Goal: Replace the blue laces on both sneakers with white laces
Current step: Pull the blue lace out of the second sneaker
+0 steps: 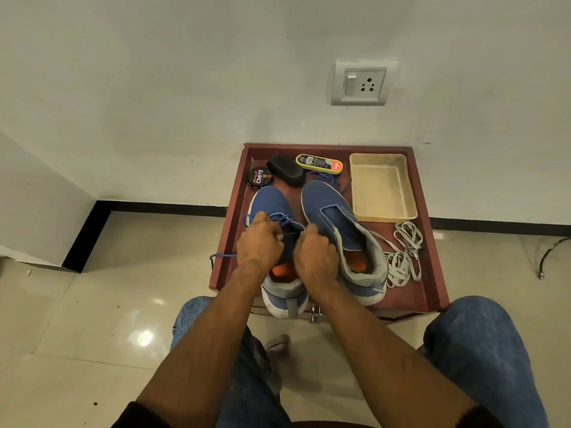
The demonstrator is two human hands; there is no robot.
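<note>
Two blue sneakers stand on a red-brown tray table (429, 291). The left sneaker (268, 202) still carries a blue lace (285, 219) through its eyelets, and one end trails off the table's left edge. My left hand (259, 245) and my right hand (313, 254) are over this sneaker's tongue, each with fingers curled and pinching the blue lace. The right sneaker (336, 217) has no lace in it. A loose blue lace (329, 177) lies just beyond its toe. White laces (404, 254) lie bundled at the right of the tray.
A round polish tin (260, 177), a black brush (285, 170) and a yellow polish applicator (319, 163) sit at the tray's back. An empty beige tray (382, 186) is at the back right. The wall with a socket (361, 83) is behind; my knees flank the table.
</note>
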